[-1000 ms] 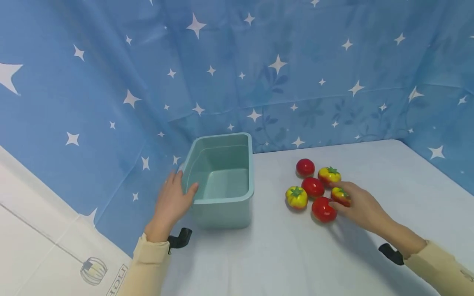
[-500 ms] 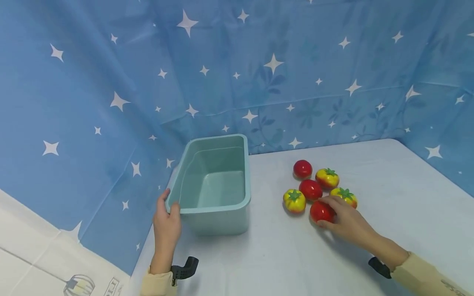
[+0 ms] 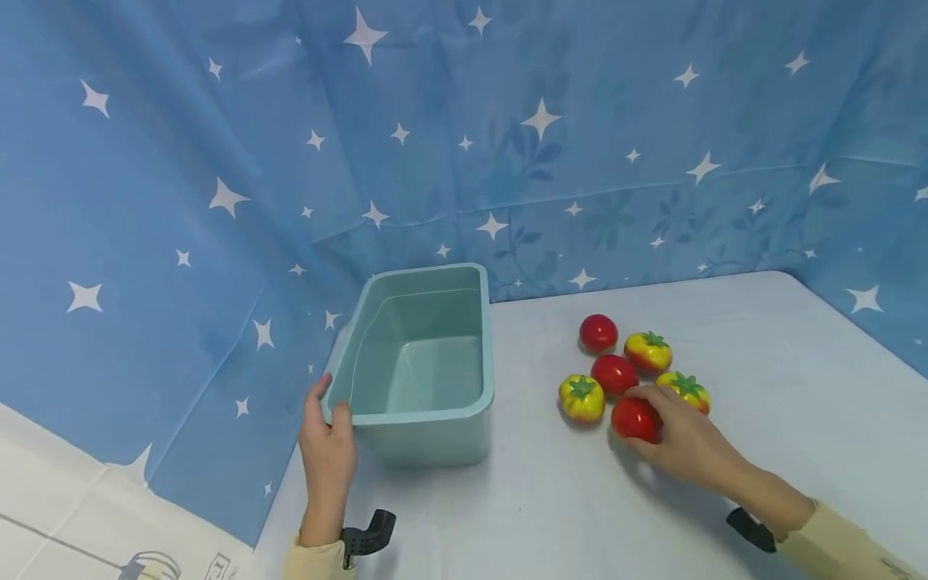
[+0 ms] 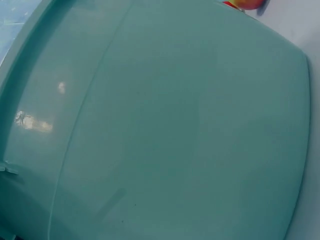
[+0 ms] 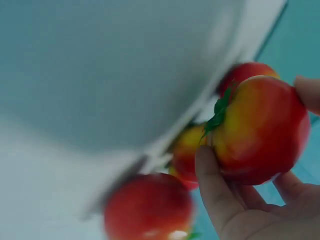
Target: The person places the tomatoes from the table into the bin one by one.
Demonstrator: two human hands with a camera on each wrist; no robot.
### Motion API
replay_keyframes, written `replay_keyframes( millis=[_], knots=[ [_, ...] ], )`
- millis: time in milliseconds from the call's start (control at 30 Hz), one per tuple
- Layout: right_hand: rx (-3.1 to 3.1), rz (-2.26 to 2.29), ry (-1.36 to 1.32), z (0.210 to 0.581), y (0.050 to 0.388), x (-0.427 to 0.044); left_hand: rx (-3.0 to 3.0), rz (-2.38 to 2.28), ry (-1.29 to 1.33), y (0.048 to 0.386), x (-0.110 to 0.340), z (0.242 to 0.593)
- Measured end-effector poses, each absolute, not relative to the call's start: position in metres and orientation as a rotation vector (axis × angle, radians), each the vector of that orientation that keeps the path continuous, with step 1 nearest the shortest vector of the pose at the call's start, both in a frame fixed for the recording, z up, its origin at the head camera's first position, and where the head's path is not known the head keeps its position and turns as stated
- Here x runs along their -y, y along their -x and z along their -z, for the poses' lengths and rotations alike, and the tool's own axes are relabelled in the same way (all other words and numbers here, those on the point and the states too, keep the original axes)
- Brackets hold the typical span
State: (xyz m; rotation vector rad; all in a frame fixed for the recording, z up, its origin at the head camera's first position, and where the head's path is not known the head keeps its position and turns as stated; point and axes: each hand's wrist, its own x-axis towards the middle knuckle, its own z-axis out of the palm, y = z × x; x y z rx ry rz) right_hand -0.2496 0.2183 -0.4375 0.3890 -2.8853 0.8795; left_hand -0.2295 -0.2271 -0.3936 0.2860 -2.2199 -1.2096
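Observation:
My left hand point(image 3: 328, 451) grips the near left corner of a teal bin point(image 3: 435, 416), thumb and fingers over its rim. In the left wrist view the bin's wall point(image 4: 180, 120) fills most of the picture and the hand is out of sight. With my right hand point(image 3: 685, 439) I hold the nearest red tomato point(image 3: 635, 420). The right wrist view has that tomato point(image 5: 265, 130) between the thumb and fingers of the hand point(image 5: 250, 215), its green leaves at one side. Close around it lie a yellow tomato point(image 3: 582, 399), a red one point(image 3: 615, 374) and a yellow-red one point(image 3: 685, 391).
Farther back on the white table point(image 3: 536, 499) are another red tomato point(image 3: 598, 333) and a yellow-red one point(image 3: 648, 352). A blue curtain point(image 3: 449, 177) with white stars hangs behind the table and along its left side.
My left hand has moved down the bin's side and taken hold of its near corner. The bin stands slightly turned. My right hand has shifted onto the nearest red tomato and closed round it.

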Motion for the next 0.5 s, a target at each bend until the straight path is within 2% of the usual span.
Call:
replay_keyframes(
  millis=[233, 500],
  knots=[
    [2.733, -1.029, -0.511, 0.399, 0.26, -0.195, 2.183, 1.205, -0.262, 0.23, 0.228, 0.397],
    [2.617, -1.249, -0.572, 0.355, 0.3, -0.143, 2.204, 1.207, -0.259, 0.23, 0.229, 0.397]
  ],
)
